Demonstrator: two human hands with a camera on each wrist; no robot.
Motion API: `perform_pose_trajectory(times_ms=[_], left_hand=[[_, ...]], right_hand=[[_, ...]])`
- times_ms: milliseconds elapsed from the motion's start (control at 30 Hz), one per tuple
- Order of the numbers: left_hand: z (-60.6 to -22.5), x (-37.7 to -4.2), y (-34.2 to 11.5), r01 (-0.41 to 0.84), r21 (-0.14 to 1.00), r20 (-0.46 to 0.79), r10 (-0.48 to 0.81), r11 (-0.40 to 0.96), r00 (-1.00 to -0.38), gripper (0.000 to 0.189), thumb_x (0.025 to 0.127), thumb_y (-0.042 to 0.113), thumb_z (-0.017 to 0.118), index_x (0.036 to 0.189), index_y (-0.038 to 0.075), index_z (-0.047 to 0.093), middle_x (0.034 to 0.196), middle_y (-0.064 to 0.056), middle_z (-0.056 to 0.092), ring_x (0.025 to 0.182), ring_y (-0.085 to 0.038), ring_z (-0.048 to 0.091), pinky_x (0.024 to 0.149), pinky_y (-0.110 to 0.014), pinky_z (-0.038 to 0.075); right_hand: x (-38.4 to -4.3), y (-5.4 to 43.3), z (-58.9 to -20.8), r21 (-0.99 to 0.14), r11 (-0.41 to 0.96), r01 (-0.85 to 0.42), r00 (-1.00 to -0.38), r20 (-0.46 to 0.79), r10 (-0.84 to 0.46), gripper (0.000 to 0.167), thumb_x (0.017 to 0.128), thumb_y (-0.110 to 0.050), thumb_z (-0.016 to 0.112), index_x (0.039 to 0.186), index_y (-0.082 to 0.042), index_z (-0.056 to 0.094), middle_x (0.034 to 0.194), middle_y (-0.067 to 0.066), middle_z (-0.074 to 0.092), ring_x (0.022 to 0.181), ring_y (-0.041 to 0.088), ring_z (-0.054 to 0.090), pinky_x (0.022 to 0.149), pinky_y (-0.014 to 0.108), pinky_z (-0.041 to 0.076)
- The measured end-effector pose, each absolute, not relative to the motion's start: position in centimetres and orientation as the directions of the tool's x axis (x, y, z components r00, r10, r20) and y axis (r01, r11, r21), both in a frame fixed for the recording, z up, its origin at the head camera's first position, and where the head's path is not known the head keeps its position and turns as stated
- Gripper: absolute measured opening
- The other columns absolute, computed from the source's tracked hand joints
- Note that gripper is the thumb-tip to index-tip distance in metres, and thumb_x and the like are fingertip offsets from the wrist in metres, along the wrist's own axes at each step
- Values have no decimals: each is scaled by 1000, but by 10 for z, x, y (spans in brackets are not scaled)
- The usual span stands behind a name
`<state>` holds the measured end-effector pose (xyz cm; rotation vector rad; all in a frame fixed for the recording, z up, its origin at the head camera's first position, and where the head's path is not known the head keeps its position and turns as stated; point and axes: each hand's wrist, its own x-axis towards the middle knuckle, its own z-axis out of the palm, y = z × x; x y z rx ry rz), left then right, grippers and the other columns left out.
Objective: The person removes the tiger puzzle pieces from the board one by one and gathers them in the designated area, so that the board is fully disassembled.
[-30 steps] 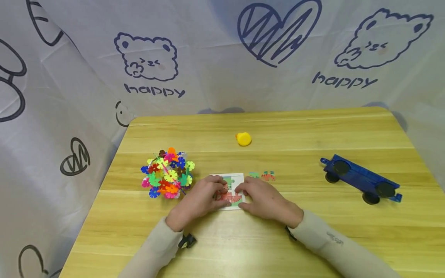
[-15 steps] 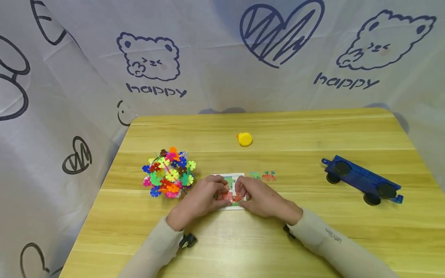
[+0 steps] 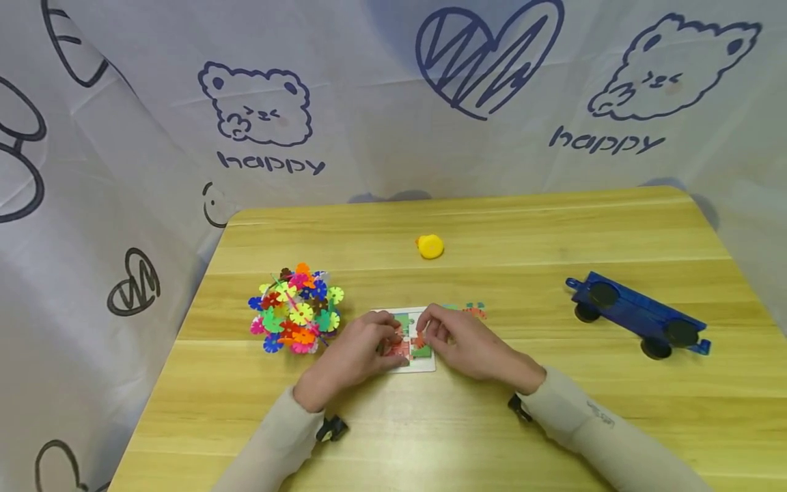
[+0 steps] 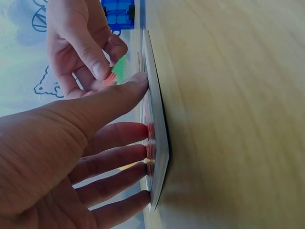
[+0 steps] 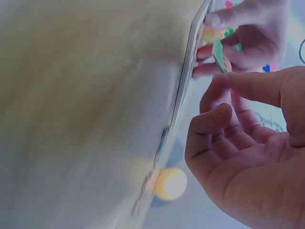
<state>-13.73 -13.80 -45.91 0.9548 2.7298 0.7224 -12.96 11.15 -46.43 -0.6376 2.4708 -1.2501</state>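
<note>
The right hand point(image 3: 465, 343) pinches a puzzle piece point(image 3: 421, 351); the straight-fingered left hand point(image 3: 358, 346) seemingly touches the board point(image 3: 421, 366).

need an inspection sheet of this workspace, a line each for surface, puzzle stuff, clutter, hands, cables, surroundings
Surface: wooden table with visible grain
Puzzle stuff: white puzzle board, partly filled; green-and-red puzzle piece raised off it; loose pieces lying just beyond the right hand
Clutter: colourful flower-shaped toy bundle at left, small yellow toy beyond the board, blue toy car at right
Hands: left hand touches the board with its fingertips; right hand pinches the raised piece
Cables: nothing seen
Surroundings: white cloth behind and at left, printed with bears, hearts and "happy"
</note>
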Motion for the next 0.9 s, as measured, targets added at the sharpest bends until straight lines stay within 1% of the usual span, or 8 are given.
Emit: perform_pose_trajectory(times_ms=[67, 200, 367, 533, 633, 767, 900], left_hand=[[-459, -137, -138, 539, 492, 2, 618, 684, -786, 29, 90, 27, 92, 103, 3, 84, 127, -15, 76, 116, -30, 73, 101, -42, 64], [-458, -136, -139, 539, 490, 0, 618, 685, -786, 29, 90, 28, 92, 103, 3, 83, 128, -15, 76, 118, -31, 73, 105, -43, 63], [-458, -137, -139, 547, 486, 2, 625, 682, -781, 28, 91, 28, 92, 102, 4, 83, 127, -15, 76, 116, -30, 73, 104, -43, 63], [-458, -137, -139, 557, 482, 11, 632, 676, -775, 26, 91, 28, 92, 99, 5, 82, 125, -14, 76, 113, -29, 73, 100, -43, 64], [-459, -137, -139, 565, 480, 19, 635, 672, -772, 25, 90, 27, 92, 98, 6, 82, 123, -14, 76, 109, -27, 73, 97, -42, 64], [-459, -137, -139, 570, 473, 29, 635, 671, -772, 26, 90, 27, 93, 98, 5, 82, 124, -14, 76, 108, -27, 73, 97, -41, 65], [-459, -137, -138, 565, 470, 23, 630, 678, -776, 29, 90, 28, 93, 102, 4, 82, 125, -14, 77, 110, -28, 74, 99, -41, 65]], right_hand=[[-131, 117, -461, -814, 528, -241, -871, -59, -488, 10, 109, -10, 64, 116, -16, 67, 96, -1, 70, 83, 10, 61, 77, 23, 53], [-136, 134, -457, -819, 528, -224, -898, -37, -439, 13, 109, -6, 63, 119, -11, 69, 98, 3, 73, 84, 12, 62, 76, 24, 55], [-140, 164, -453, -816, 545, -190, -936, -17, -352, 17, 108, -3, 62, 122, -7, 71, 104, 7, 75, 89, 15, 65, 77, 24, 55], [-144, 191, -451, -801, 580, -150, -960, -23, -279, 18, 109, -6, 63, 125, -7, 72, 109, 10, 76, 95, 18, 68, 80, 27, 56], [-147, 203, -451, -781, 612, -121, -966, -48, -253, 19, 110, -8, 63, 126, -9, 72, 111, 11, 76, 97, 20, 68, 82, 29, 56], [-151, 214, -452, -767, 635, -96, -965, -83, -247, 21, 110, -9, 61, 128, -9, 72, 114, 12, 75, 100, 22, 69, 84, 32, 57], [-155, 220, -453, -760, 645, -81, -959, -116, -258, 21, 111, -10, 59, 128, -7, 71, 113, 12, 75, 97, 20, 67, 81, 30, 56]])
